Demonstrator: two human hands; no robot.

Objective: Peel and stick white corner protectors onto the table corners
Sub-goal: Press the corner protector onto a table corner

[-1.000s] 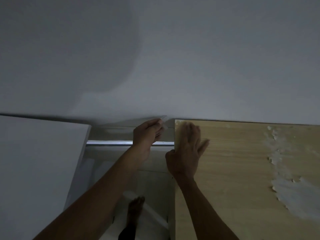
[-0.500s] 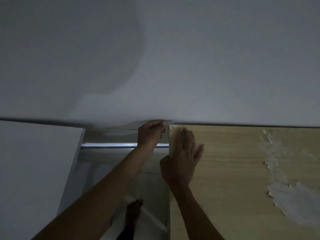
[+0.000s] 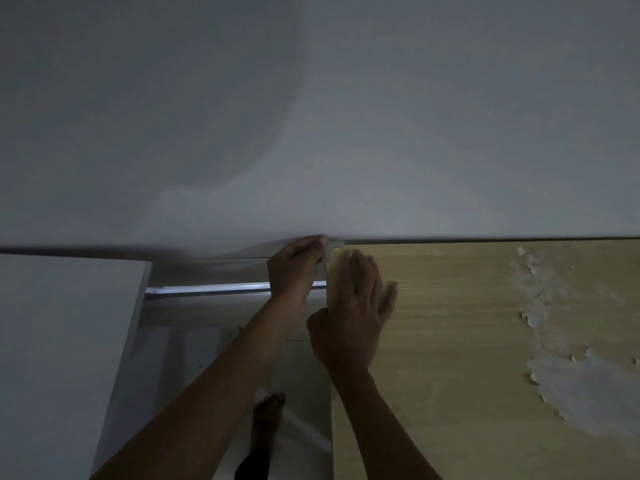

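Head view, dim light: the wooden surface is pale and grained, with ragged white patches where its skin has flaked off. The right hand lies flat, fingers straight, on its far left corner against the plain wall. The left hand, fingers curled, pinches at that corner's outer side. The corner protector there is only a thin pale sliver, mostly hidden. A bare foot stands below, and a white panel is cut off at left.
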